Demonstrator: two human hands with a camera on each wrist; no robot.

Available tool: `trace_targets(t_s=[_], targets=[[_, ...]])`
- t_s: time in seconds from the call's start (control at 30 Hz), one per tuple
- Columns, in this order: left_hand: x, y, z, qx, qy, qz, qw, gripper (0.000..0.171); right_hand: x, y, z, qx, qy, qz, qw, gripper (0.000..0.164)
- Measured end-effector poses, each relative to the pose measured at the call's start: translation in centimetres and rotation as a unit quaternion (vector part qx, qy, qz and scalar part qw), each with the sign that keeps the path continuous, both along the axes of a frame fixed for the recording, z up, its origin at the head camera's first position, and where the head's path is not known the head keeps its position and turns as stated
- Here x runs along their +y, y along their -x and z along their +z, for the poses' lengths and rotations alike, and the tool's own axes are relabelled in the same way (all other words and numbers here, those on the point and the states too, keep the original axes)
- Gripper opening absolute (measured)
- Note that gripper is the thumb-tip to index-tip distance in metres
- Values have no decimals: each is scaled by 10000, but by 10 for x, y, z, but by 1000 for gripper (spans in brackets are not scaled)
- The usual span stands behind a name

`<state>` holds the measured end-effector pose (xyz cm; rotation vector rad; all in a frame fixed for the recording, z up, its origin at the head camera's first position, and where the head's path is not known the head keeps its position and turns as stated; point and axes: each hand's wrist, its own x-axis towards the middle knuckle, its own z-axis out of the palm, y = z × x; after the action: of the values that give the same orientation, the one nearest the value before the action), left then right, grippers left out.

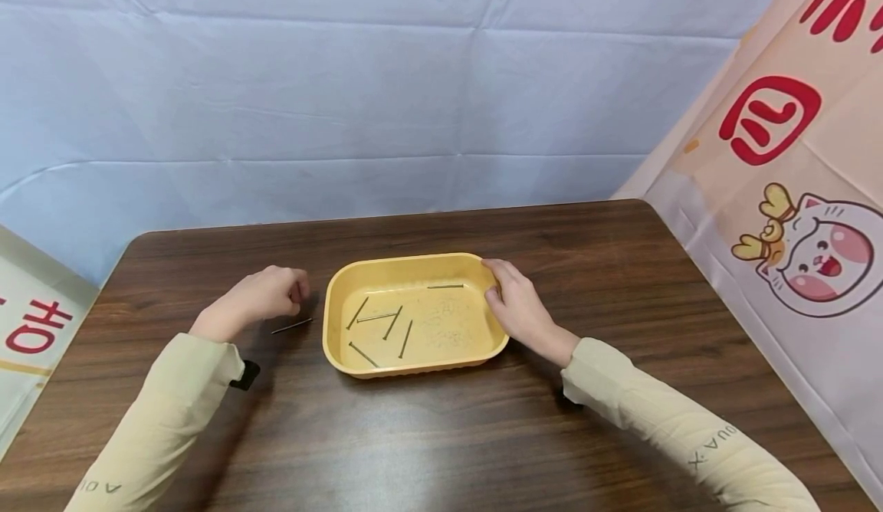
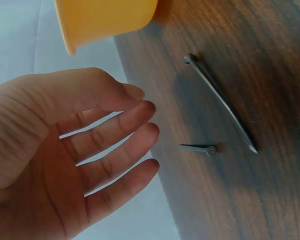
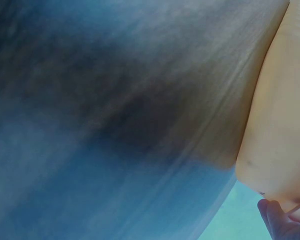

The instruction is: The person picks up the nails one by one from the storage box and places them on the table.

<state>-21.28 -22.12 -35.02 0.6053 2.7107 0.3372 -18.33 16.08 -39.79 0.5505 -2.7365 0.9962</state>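
Note:
My left hand (image 1: 265, 297) hovers left of the yellow tray (image 1: 414, 365). Its thumb and bent fingers come close together in the left wrist view, with nothing visible between them. A long dark nail (image 2: 222, 102) lies on the table by the fingertips, and a second nail (image 2: 199, 149), looking shorter, appears beside it. My right hand (image 1: 523, 305) holds the tray's right rim, thumb over the inner side and fingers along the outside. Several nails (image 1: 379, 316) lie scattered inside the tray, mostly in its left half.
The dark wood table (image 1: 414, 451) ends at a far edge in front of a pale cloth backdrop (image 1: 345, 98). A printed banner (image 1: 779, 213) hangs along the right side. A black band (image 1: 245, 375) shows at the left cuff.

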Motion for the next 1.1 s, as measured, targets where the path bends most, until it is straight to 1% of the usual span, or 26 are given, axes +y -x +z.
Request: trace_targets(t_s=[0.17,0.37,0.63,0.8,1.1], targets=[[3,2,3,-17,-18,9,10000,16,1,1,0,58,14,-14,10000,42],[8,3,11,-103,-56,11,9999,17,2,1,-1,116,28,-19,9999,42],[12,2,18,-1,-54,-14,10000,16,0,1,-1,67,14,4,10000,42],[15,0,22,-34,-67,-1,10000,15,0,1,-1,28,24,1,10000,42],[22,-2,30,225,-18,-119,9997,14,0,1,-1,11,0,1,10000,42]])
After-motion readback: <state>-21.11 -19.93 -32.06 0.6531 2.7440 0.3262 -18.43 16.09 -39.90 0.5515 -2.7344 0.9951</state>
